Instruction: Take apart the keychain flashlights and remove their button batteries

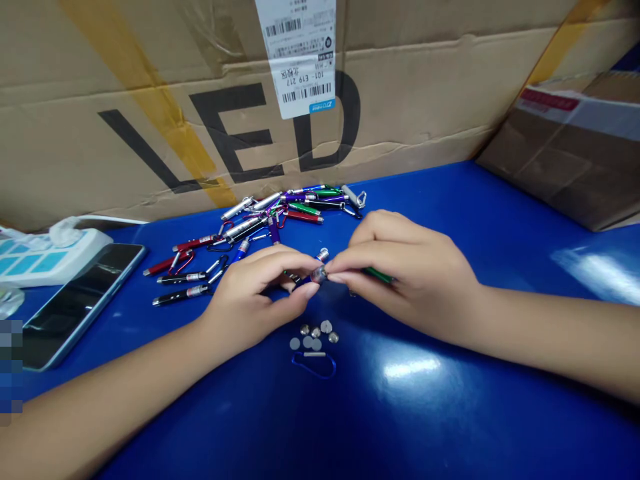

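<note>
So closest up there's a blue carabiner [329, 375] lying on the blue table [210, 427], with a bunch of little silver discs [333, 338] just past it. Beyond those, the left hand [255, 287] is pinching a small tube [319, 274] and the right hand [417, 267] has its fingertips pinched on the metallic end. Further back: messy pile of penlights [304, 217], then a big LED cardboard box [425, 93].

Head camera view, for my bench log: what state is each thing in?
Left hand: gripping small tube
Right hand: pinching at tube's end
Small tube: held, tilted
Round discs: loose, clustered
Blue carabiner: lying loose
Pen-shaped lights: lying jumbled
Phone: lying flat, screen dark
Power strip: on or off, cannot tell
Large box: taped
Smaller box: closure unclear
</note>
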Action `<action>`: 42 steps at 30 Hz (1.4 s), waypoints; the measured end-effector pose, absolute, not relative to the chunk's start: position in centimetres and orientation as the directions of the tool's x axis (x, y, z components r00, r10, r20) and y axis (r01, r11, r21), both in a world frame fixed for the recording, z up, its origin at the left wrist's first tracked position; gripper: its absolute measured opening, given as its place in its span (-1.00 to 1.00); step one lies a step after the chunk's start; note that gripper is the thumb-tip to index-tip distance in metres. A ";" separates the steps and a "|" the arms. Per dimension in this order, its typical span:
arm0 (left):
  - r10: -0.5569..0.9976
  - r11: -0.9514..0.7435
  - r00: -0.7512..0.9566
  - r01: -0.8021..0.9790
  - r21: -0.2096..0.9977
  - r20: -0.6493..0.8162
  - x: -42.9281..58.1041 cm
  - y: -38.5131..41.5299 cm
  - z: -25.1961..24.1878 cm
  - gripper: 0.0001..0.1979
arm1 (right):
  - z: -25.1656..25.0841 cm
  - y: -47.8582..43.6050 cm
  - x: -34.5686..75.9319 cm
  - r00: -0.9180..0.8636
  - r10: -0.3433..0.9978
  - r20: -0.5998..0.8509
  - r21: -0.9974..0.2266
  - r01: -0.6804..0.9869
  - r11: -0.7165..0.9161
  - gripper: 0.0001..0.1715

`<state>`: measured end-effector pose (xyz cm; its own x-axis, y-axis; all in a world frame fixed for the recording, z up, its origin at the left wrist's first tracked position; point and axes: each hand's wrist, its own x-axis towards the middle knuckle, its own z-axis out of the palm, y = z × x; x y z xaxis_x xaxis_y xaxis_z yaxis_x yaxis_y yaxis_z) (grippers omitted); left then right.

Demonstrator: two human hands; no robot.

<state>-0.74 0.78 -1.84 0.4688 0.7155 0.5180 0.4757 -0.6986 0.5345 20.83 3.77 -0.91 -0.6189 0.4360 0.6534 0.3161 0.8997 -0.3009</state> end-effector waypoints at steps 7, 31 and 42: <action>0.699 -0.715 0.481 0.484 0.504 0.530 -0.9 0.7 -1.9 -0.85 | -1.3 3.9 21.2 -0.642 0.384 0.664 -0.254 0.289 0.923 -0.86; 0.671 -0.740 0.495 0.499 0.451 0.552 -1.0 0.8 -1.9 -0.81 | -1.3 3.6 22.8 -0.797 0.575 0.183 -0.173 0.550 0.817 -0.88; 0.645 -0.764 0.547 0.486 0.425 0.533 -0.9 0.8 -1.9 -0.82 | -1.0 3.7 22.8 -0.811 0.557 0.178 -0.235 0.515 0.824 -0.89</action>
<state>-0.87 0.84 -1.89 0.5472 0.6451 0.5333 0.4858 -0.7637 0.4253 22.75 3.65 -1.04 -0.8111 0.5571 0.1782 0.5147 0.8245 -0.2352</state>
